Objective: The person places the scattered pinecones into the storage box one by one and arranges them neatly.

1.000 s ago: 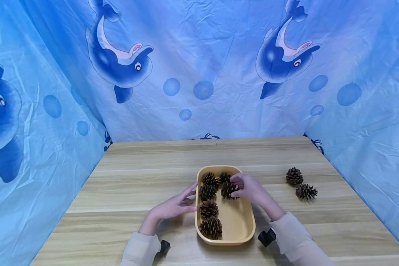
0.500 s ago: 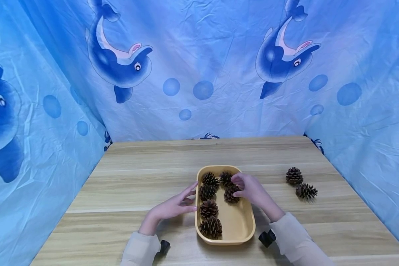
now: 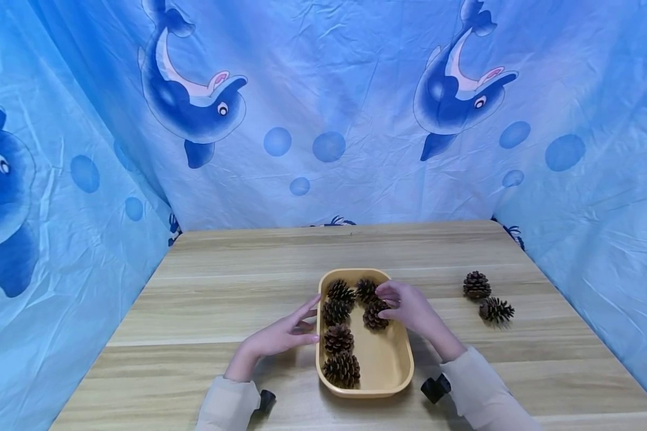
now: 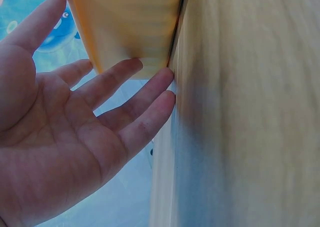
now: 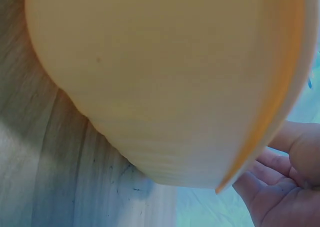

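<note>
A yellow rectangular tray [image 3: 384,365] stands on the table with several brown pine cones in it. Along its left side runs a column of them, including one large pine cone [image 3: 342,369] near the front. My left hand [image 3: 278,336] touches the tray's left wall with spread, straight fingers, its palm bare in the left wrist view. Over the right rim reaches my right hand [image 3: 410,308], thumb and fingers apart at the right edge of a pine cone [image 3: 375,317]. Behind that cone lies another pine cone [image 3: 366,290]. In the right wrist view the tray wall hides the fingertips.
Two more pine cones, one upright [image 3: 477,285] and one on its side [image 3: 497,310], lie on the wooden table [image 3: 237,269] to the right. A blue dolphin-print curtain [image 3: 323,90] hangs behind and at both sides. Black wrist cameras sit by both sleeves.
The pine cone by my right hand has shifted slightly right and toward me, settling on the tray floor. My right hand has drawn slightly right from it. The left hand stays in place.
</note>
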The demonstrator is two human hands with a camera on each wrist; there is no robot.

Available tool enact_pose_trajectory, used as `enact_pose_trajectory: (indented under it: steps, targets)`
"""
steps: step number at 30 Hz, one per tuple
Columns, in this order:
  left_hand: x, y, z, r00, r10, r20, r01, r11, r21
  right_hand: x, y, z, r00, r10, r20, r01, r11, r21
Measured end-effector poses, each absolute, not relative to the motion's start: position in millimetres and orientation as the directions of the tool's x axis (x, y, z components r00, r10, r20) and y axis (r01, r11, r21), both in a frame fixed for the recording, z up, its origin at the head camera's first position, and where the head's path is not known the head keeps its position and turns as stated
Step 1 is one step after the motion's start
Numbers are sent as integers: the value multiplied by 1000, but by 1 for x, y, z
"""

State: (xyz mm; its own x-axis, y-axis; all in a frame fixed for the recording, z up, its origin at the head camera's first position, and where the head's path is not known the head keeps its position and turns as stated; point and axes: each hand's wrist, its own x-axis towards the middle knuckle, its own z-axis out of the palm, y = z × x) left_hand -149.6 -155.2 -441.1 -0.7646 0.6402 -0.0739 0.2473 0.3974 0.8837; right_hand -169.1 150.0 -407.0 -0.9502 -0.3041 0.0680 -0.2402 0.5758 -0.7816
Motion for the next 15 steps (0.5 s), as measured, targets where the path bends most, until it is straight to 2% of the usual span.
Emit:
enact_pose_trajectory:
  steps: [9,15]
  targets:
    - [-150,-155,-440,-764,642,-71,252,397,883,-163,160,-402,-948,-307,86,-232,479,-847]
    - [-150,-155,-440,-765,640,-75,249,400,882,-160,169,-401,-958,-278,65,-195,472,-860]
